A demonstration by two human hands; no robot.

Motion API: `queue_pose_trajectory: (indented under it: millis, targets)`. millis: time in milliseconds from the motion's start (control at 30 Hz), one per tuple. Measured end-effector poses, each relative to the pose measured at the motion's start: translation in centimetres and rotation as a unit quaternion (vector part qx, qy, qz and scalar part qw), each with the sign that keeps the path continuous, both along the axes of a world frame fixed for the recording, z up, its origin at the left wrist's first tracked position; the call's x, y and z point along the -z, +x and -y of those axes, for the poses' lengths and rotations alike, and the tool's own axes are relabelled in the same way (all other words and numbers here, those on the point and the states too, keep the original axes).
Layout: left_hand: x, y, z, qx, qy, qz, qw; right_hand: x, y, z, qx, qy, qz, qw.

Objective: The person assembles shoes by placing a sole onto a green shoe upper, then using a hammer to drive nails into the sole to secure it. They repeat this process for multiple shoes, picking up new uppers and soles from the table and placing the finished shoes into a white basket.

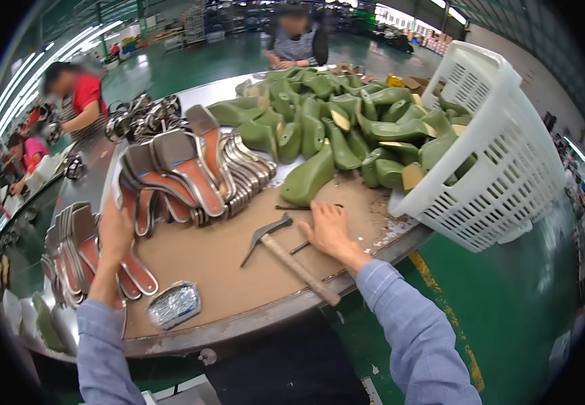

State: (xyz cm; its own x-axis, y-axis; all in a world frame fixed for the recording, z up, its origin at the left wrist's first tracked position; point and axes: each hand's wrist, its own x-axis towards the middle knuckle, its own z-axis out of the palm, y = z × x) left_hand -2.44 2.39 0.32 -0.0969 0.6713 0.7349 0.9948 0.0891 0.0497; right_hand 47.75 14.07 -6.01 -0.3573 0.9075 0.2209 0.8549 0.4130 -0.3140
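My left hand [115, 231], blurred, is beside stacked shoe soles [80, 253] with orange-brown faces and silvery rims; its fingers point away from me, and their grip is unclear. A larger row of such soles [191, 179] stands just beyond it. My right hand [331, 233] rests on the brown board with fingers stretched out and thumb apart. Under or beside its fingertips lies a thin dark tool [292, 207], part of it covered. Touching or close to those fingertips is a green shoe last [309, 179]. A wooden-handled hammer [285, 256] lies between my hands.
Green shoe lasts [360, 121] are heaped at the back, some spilling from a tipped white basket [495, 155] on the right. A foil-lined tray [174, 306] sits near the front edge. Dark metallic pieces [145, 116] lie far left. Two people [80, 108] [298, 44] are across the table.
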Motion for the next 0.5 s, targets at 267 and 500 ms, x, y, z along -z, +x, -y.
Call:
queue_pose_trajectory:
  millis: [267,500]
  targets:
    - [-8.0,1.5,0.1,-0.110,0.114,0.000,0.987,-6.4,10.6,-5.2,0.123,0.221,0.222,0.942]
    - [-7.7,5.1,8.1,0.353,0.178,0.691,0.605,-6.1,12.9,-10.9,0.134,0.145,0.420,0.886]
